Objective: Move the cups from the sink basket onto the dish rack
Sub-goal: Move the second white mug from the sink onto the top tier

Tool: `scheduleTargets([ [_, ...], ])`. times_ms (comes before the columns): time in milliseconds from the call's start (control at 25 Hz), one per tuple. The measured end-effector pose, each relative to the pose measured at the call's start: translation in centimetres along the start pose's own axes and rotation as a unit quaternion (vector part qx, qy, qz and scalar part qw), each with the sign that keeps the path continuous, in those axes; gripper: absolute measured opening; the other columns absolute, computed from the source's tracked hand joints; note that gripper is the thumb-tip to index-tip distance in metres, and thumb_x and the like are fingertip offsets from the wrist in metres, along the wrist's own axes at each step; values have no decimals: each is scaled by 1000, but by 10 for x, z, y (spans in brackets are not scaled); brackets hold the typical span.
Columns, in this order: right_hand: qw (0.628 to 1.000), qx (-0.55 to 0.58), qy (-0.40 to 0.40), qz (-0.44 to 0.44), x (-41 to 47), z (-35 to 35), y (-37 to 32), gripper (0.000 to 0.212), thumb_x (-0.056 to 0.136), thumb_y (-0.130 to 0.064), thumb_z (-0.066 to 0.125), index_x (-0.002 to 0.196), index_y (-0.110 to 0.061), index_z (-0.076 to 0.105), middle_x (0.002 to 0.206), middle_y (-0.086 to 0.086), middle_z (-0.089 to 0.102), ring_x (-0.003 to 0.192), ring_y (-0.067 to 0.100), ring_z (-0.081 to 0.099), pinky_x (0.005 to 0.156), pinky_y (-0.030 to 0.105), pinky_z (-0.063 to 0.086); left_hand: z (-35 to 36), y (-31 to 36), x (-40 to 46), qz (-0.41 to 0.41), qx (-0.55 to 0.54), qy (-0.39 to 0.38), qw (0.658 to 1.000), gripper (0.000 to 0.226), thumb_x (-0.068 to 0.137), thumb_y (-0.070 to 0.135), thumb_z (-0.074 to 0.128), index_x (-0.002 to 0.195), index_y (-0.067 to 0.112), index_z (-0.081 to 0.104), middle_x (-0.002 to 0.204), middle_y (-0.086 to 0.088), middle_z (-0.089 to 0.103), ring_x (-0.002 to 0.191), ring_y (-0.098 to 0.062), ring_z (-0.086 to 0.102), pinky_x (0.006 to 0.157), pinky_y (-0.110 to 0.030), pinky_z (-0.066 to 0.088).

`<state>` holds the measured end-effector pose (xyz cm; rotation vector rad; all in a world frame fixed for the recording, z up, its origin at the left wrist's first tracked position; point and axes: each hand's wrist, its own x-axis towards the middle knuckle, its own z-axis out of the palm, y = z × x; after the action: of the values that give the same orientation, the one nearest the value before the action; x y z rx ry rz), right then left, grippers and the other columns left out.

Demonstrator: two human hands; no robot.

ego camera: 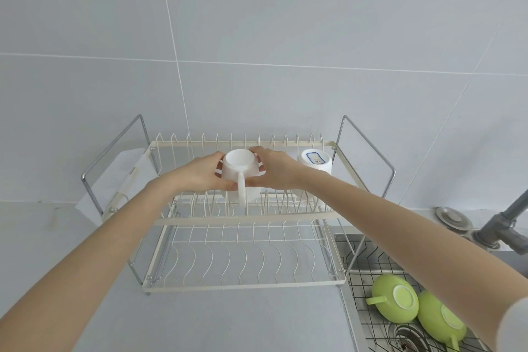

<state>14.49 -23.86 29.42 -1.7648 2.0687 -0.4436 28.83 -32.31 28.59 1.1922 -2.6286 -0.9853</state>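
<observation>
The white mug (238,171) is upside down over the upper tier of the rack (243,218), near the middle of its length, handle pointing toward the person; the left hand (200,173) and right hand (274,170) are each clamped on an opposite side of its wall, fingers wrapped round the body rather than the handle; whether its rim already rests on the wires is hidden by the hands. A second white cup (315,163), also inverted and bearing a blue-edged label, stands at the right end of the same tier, apart from the mug. Two green cups (395,301) (441,320) lie base-up in the basket (368,268) in the sink, beyond the rack's front right corner.

The mug looks rigid, smooth and glossy, probably ceramic or hard plastic; likely light enough for one hand, yet slippery if wet and liable to chip against wire; a grip across the wall or through the handle should serve; the green cups offer stubby side handles for the same purpose.
</observation>
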Motion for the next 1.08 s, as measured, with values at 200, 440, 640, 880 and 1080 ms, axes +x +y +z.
scheduleTargets([
  [200, 999, -47, -6, -12, -17, -13, 1, 72, 89, -30, 56, 145, -12, 15, 148, 12, 35, 136, 28, 32, 108, 35, 29, -10, 9, -14, 3, 107, 6, 994, 77, 82, 25, 65, 143, 13, 19, 148, -9, 36, 132, -26, 40, 107, -33, 32],
  [440, 987, -148, 49, -46, -63, -33, 7, 65, 91, -33, 50, 145, -16, 18, 155, 7, 22, 144, 24, 17, 116, 38, 18, -11, 49, -53, 26, 229, 118, 966, 63, 91, 35, 47, 143, 11, 20, 154, -6, 23, 139, -26, 29, 112, -40, 29],
  [640, 974, -181, 128, -43, -116, -46, 32, 71, 91, -37, 49, 147, -22, 8, 159, 5, 3, 147, 22, -1, 120, 39, 3, 21, 97, -78, 61, 277, 200, 938, 57, 94, 34, 39, 143, 12, 20, 155, -10, 19, 142, -24, 19, 116, -44, 20],
  [880, 964, -203, 173, -6, -172, -66, 80, 74, 90, -40, 49, 147, -24, 5, 159, 4, -5, 146, 22, -8, 120, 41, -2, 69, 154, -75, 92, 272, 208, 935, 64, 94, 36, 36, 145, 14, 5, 158, -8, 5, 145, -27, 4, 117, -45, 8],
  [1080, 962, -201, 181, 31, -209, -81, 131, 75, 90, -41, 48, 147, -23, 2, 159, 3, -7, 146, 23, -9, 120, 41, -3, 110, 205, -68, 131, 260, 203, 935, 66, 95, 38, 33, 146, 13, 0, 158, -9, 1, 146, -28, 1, 118, -45, 7],
])
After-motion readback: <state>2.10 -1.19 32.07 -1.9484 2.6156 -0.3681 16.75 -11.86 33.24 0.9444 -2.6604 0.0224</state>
